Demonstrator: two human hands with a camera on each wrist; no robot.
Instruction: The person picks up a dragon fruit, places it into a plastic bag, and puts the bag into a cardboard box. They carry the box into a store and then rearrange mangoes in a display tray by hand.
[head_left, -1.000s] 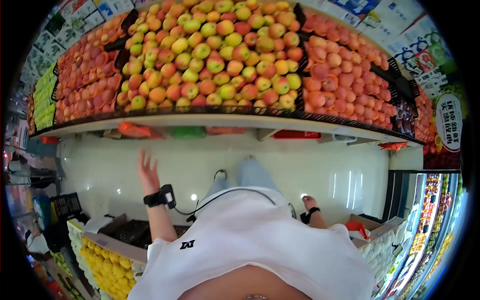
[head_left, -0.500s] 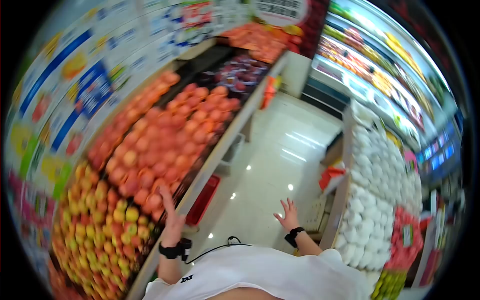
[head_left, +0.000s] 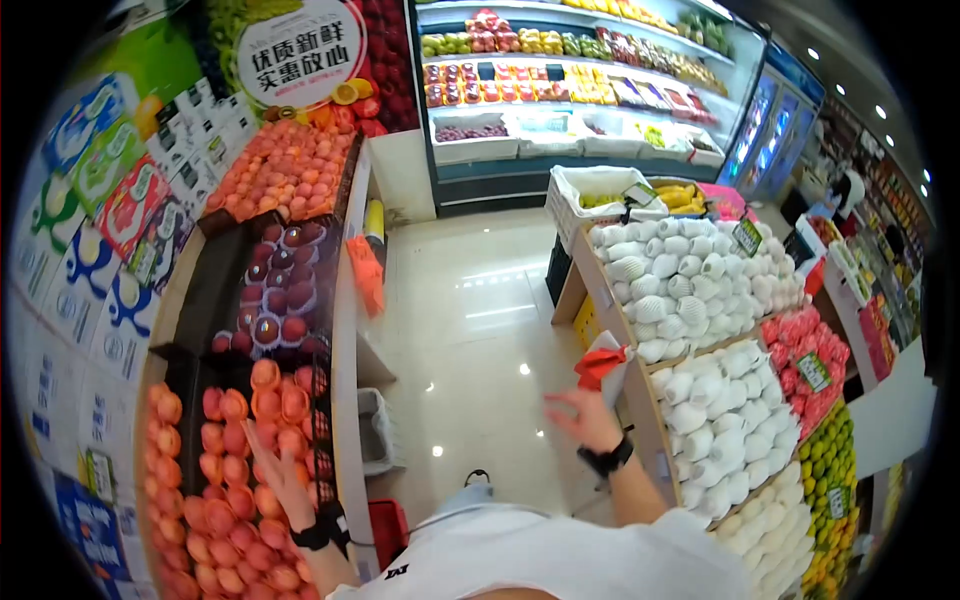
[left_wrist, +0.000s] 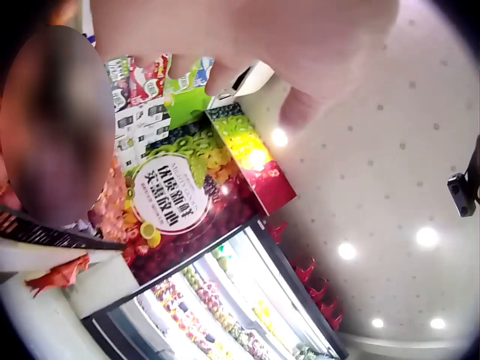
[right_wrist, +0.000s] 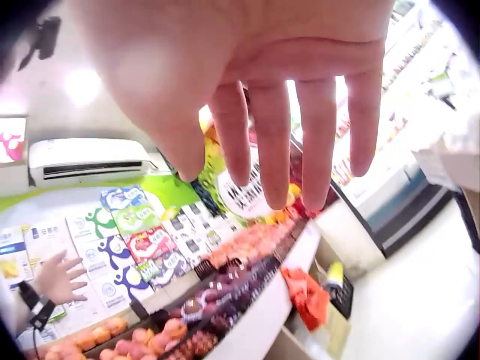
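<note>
2 hands are up and I see both holding nothing: my left hand (head_left: pixel 278 475) has its fingers spread over the orange-red fruit (head_left: pixel 215 470) on the display stand (head_left: pixel 345 340), and I cannot tell whether it touches them. My right hand (head_left: pixel 582 415), fingers straight and apart, hangs above the floor (head_left: pixel 480 340) just beside the white netted fruit (head_left: pixel 700 420). Beyond the near crate lie dark plums (head_left: pixel 280 290); farther off, a chilled shelf case (head_left: pixel 570 90) stands at the back
</note>
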